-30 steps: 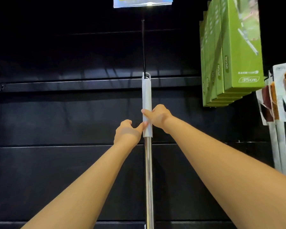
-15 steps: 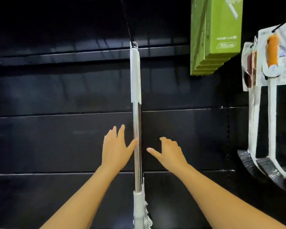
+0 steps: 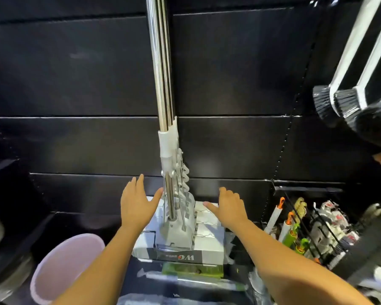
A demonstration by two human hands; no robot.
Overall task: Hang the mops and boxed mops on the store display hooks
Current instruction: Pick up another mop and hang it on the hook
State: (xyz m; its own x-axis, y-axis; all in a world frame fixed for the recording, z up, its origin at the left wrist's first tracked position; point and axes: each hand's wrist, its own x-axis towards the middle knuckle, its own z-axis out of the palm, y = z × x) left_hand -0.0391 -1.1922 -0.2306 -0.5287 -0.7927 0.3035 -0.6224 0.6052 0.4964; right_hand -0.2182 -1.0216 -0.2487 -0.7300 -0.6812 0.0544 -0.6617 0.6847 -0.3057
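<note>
Head view: wire rack (image 3: 299, 223) right of mops (image 3: 168, 148) holds packaged goods (image 3: 331, 219).

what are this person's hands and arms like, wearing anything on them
The left hand and right hand are bare: no gloves and no rings in view. The left arm and right arm are uncovered to the frame edge, with no sleeve, watch or bracelet in view.
</note>
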